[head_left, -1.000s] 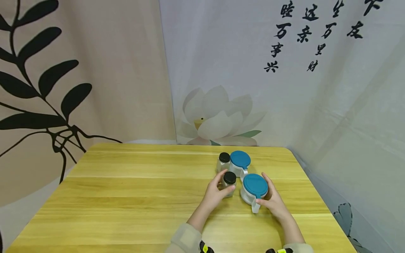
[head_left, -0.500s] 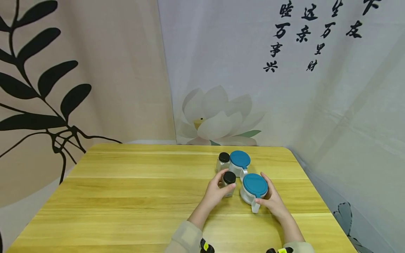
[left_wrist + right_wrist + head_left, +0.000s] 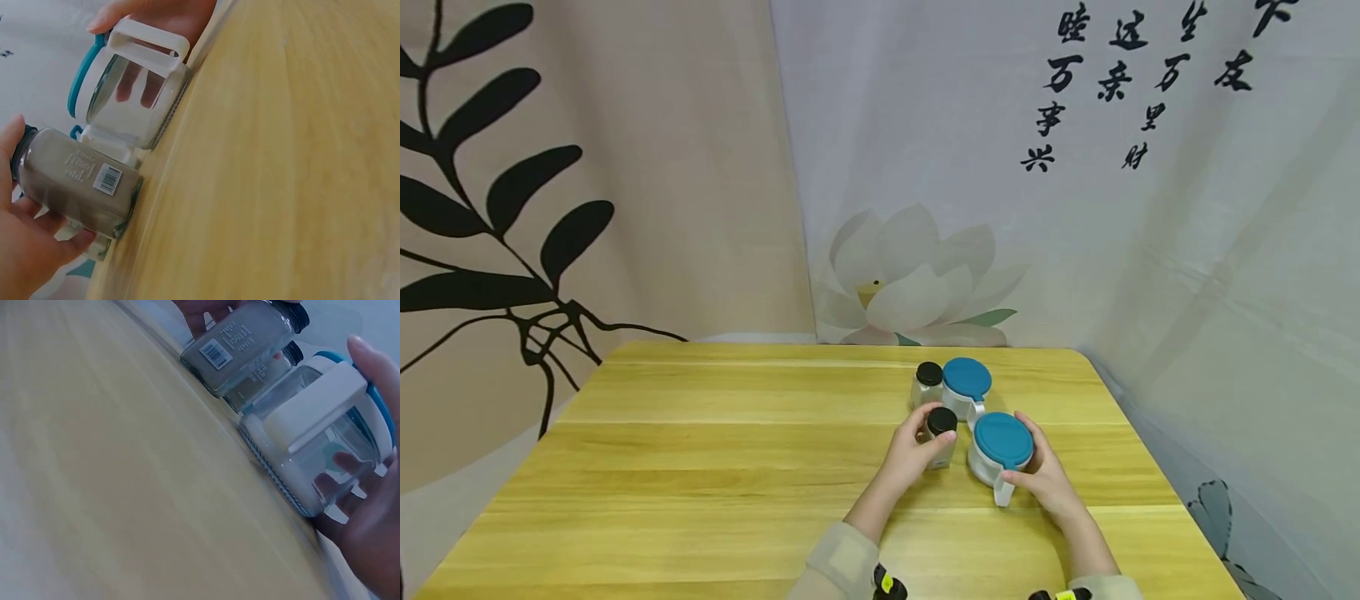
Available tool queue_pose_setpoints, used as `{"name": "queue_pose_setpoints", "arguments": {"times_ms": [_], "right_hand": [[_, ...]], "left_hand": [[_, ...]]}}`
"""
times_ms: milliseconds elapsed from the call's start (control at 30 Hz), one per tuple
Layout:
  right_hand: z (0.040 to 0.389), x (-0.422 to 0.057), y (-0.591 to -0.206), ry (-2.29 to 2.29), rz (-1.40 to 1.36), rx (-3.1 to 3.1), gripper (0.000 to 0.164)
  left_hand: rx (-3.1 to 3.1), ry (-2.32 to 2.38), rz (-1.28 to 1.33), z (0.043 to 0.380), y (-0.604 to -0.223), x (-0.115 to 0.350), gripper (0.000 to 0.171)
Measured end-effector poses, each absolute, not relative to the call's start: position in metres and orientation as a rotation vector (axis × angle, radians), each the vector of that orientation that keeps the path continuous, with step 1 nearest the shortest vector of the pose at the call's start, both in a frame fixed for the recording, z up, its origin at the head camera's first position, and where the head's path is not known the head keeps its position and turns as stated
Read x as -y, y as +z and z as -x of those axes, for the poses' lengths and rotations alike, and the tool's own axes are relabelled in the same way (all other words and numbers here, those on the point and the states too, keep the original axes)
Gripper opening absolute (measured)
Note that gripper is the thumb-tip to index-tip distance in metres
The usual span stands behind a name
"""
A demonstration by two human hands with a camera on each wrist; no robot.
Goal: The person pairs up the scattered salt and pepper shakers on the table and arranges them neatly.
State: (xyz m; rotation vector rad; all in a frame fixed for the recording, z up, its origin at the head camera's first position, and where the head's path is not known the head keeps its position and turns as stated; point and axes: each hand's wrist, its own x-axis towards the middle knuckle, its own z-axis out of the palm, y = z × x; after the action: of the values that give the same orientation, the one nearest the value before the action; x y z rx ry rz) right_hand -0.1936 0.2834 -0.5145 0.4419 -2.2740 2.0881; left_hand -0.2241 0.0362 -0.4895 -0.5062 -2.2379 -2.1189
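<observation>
My left hand [image 3: 906, 458] grips a small glass jar [image 3: 78, 178] with a black lid, a greyish filling and a barcode sticker. Thumb and fingers lie on its opposite sides. To its right, my right hand [image 3: 1051, 479] holds a clear glass seasoning jar [image 3: 1003, 440] with a blue lid and a white handle. The thumb sits near the lid and handle, while the fingers show through the glass in the right wrist view. Both jars stand upright on the table, a little apart. The seasoning jar looks empty.
Behind them stand a second black-lidded jar [image 3: 929, 375] and a second blue-lidded seasoning jar [image 3: 967, 380], side by side. The wooden table [image 3: 700, 467] stretches away to the left. A printed cloth backdrop [image 3: 910, 125] hangs beyond its far edge.
</observation>
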Motion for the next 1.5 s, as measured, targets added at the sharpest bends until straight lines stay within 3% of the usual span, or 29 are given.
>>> {"name": "queue_pose_setpoints", "arguments": {"times_ms": [300,733,1300,1500], "right_hand": [[0.193,-0.280,-0.516,2.088,-0.414,2.242,0.090],[0.193,-0.279,-0.517,2.050,-0.341,2.236,0.088],[0.189,-0.276,-0.515,1.991,-0.233,2.265,0.087],[0.187,-0.274,-0.514,1.997,-0.219,2.262,0.087]], "left_hand": [[2.201,-2.183,0.557,0.212,-0.465,-0.030,0.041],[2.242,-2.152,0.579,0.208,-0.459,-0.030,0.040],[2.254,-2.129,0.577,0.206,-0.461,-0.029,0.036],[2.250,-2.107,0.561,0.216,-0.482,-0.032,0.037]]}}
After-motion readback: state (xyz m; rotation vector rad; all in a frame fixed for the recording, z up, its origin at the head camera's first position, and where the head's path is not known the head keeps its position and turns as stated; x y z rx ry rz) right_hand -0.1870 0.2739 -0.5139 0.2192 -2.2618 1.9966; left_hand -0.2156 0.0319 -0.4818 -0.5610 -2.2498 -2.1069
